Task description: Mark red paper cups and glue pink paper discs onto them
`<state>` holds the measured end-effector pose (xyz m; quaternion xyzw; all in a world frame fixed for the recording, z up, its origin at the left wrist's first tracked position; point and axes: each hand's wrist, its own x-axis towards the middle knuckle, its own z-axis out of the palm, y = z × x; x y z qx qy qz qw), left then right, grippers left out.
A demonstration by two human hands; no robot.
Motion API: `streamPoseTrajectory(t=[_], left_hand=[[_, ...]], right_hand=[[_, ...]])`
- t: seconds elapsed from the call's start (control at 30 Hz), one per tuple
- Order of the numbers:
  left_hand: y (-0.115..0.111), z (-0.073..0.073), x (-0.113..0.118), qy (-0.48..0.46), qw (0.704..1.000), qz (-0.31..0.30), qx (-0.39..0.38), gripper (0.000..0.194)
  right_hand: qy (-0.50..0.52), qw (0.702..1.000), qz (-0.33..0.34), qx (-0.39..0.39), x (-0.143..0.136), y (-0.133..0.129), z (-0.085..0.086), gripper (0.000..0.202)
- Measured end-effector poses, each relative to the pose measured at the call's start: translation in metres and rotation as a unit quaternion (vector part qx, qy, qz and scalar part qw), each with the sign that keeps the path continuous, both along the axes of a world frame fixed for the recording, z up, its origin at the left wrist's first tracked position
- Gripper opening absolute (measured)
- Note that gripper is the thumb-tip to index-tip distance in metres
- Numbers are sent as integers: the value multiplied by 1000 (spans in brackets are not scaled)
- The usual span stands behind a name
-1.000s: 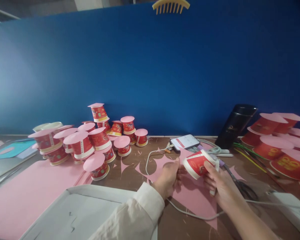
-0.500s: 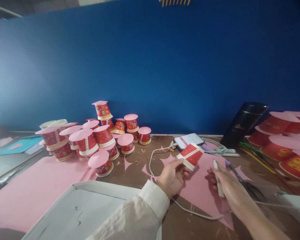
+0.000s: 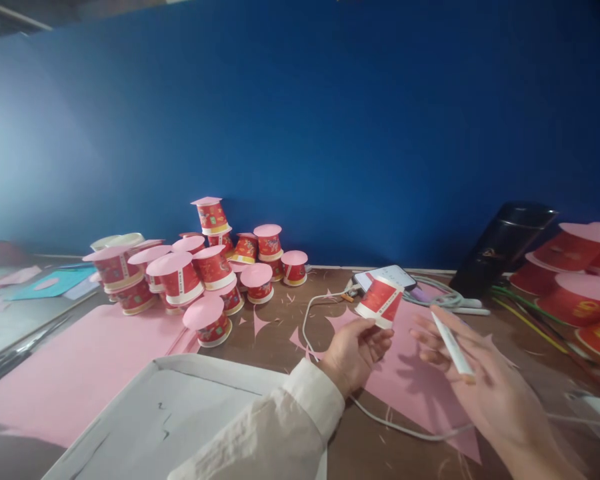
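My left hand (image 3: 356,355) holds a red paper cup (image 3: 386,299) tilted, gripping it by its white rim. A white band with dark print runs down the cup's side. To the right, my right hand (image 3: 487,380) keeps a slim white pen-like tube (image 3: 450,341) between thumb and fingers; one end looks orange. What kind of tube it is I cannot tell. The other fingers of that hand are spread and slightly blurred. Beneath both hands lies a pink paper sheet (image 3: 405,393).
Several red cups topped with pink paper discs (image 3: 205,313) stand stacked at the left, more (image 3: 587,287) at the right. Behind the held cup lie a phone (image 3: 403,275) and a white cable (image 3: 307,317). A black bottle (image 3: 503,247) leans near the blue partition (image 3: 300,133).
The cup in my left hand has turned more upright. My right hand has moved right and opened its outer fingers, with the white tube still in it. The view has shifted slightly.
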<state>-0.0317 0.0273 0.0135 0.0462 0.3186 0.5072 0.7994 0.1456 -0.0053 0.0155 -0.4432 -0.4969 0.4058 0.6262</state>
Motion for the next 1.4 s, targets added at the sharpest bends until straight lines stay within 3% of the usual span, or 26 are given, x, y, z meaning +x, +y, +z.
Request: streamPoseTrajectory(t=[0.07,0.13,0.2,0.27,0.37,0.7,0.93,1.4], left_hand=[[-1,1,0,-2,1000,2,11,9],[-3,3,1,-4,1000,1,20,10],[-6,6,2,-12,999,-2,32,11],[-10,9,3,-25,999,-12,42,13],[-17,14,6,-45,997,-29,50,15],[-27,13,16,-75,997,4,35,11],[-35,10,19,-96,991,-42,82,12],[-34,9,19,-123,989,-16,79,19]], right_hand=[[64,997,21,-36,0,1,0,52],[46,998,-15,-47,-1,2,1,60],[-61,994,-88,-22,-3,2,0,59],[-180,971,-158,17,-5,3,-2,49],[-282,935,-194,87,-7,4,-6,40],[-402,878,-168,196,-8,3,-15,33],[-476,832,-167,229,-1,-2,-17,26],[-450,846,-174,228,-5,-4,-17,22]])
